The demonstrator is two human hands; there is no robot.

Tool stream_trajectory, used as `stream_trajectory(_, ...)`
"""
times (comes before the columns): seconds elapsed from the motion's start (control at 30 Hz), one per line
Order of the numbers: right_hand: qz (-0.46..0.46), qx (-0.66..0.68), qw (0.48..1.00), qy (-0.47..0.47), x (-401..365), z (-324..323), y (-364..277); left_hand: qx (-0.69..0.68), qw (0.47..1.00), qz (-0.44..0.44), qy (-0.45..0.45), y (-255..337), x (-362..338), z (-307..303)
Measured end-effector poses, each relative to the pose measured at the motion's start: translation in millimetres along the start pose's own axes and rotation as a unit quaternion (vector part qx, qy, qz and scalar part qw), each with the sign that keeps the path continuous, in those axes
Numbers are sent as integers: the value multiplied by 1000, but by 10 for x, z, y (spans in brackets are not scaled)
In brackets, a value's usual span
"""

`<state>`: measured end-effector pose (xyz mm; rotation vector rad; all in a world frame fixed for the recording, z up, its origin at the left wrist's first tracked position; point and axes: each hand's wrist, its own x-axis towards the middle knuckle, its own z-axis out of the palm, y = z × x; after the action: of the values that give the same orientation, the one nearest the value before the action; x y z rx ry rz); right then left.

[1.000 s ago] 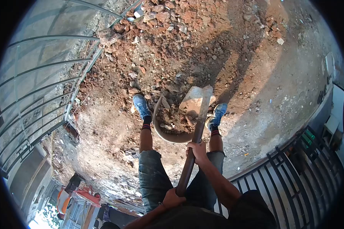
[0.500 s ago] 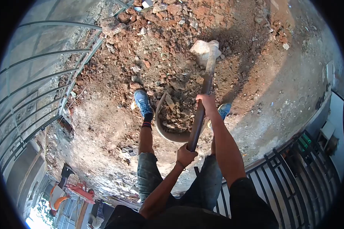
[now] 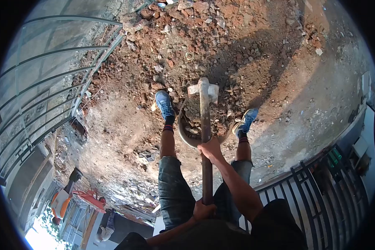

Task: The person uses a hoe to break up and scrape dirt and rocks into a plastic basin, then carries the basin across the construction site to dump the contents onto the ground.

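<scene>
While my left hand [image 3: 204, 210] grasps the hoe [image 3: 206, 175] near the handle's butt, close to my body, my right hand [image 3: 211, 150] grips farther up. Just past the right hand, the basin [image 3: 182, 134] holds soil and rubble between my shoes [image 3: 165, 104], handle passing above it. Blade [image 3: 213, 92] is beyond both hands, at basin's far side; contact unclear. Loose rubble [image 3: 237, 37] spreads farther out. Well left of both hands: person in orange [image 3: 61, 204], red wheelbarrow [image 3: 89, 198].

The basin [image 3: 188, 141] (soil [image 3: 221, 121] inside) lies between the shoes [image 3: 165, 105], rubble [image 3: 187, 43] ahead.
</scene>
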<state>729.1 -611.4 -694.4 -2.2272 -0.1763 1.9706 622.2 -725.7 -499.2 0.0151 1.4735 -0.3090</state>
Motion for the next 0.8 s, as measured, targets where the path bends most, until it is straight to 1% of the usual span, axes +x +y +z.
stream_trajectory(0.03,14,22,999,-35,-407,-136,-274,41,999,-23,-5,-136,-127,-39)
stream_trajectory(0.07,42,65,997,0,-488,-59,-8,41,999,-20,-5,-257,-250,-85)
stream_trajectory(0.13,70,125,989,-31,-665,-113,182,144,989,10,-20,-390,-391,-133)
stream_trajectory(0.2,97,219,970,-49,-611,-249,356,173,984,3,-32,-288,-367,-66)
stream_trajectory(0.27,93,274,957,-28,-496,-461,336,197,979,-3,-41,-49,-283,50)
stream_trajectory(0.3,82,276,958,-5,-403,-600,324,248,968,3,-45,164,-231,143)
stream_trajectory(0.33,49,291,955,5,-381,-791,178,299,953,11,-51,369,-146,231)
stream_trajectory(0.37,19,294,956,12,-214,-964,208,286,956,23,-63,526,-42,315)
stream_trajectory(0.4,-16,325,946,14,-206,-1189,3,275,958,36,-77,674,72,402)
stream_trajectory(0.43,-9,358,933,38,-121,-1392,-137,273,954,79,-90,836,195,486)
stream_trajectory(0.47,-36,383,921,57,-17,-1590,-243,271,949,124,-103,1004,317,576)
stream_trajectory(0.5,-48,402,914,38,188,-1825,-206,283,938,165,-111,1164,443,666)
stream_trajectory(0.53,-49,407,909,74,212,-2025,-378,293,926,206,-117,1334,544,765)
stream_trajectory(0.6,-91,397,911,61,397,-2463,-490,287,917,238,-142,1688,669,1035)
stream_trajectory(0.67,-119,361,923,58,286,-2783,-614,312,904,250,-154,2014,795,1376)
stream_trajectory(0.7,-124,360,922,64,211,-2895,-589,337,896,256,-134,2196,829,1572)
stream_trajectory(0.73,-107,359,925,70,104,-2969,-507,362,888,261,-114,2367,858,1774)
stream_trajectory(0.77,-89,356,927,74,-8,-3019,-391,363,891,260,-85,2482,974,1998)
stream_trajectory(0.8,-73,301,945,103,-49,-3035,-155,362,894,258,-55,2604,1107,2208)
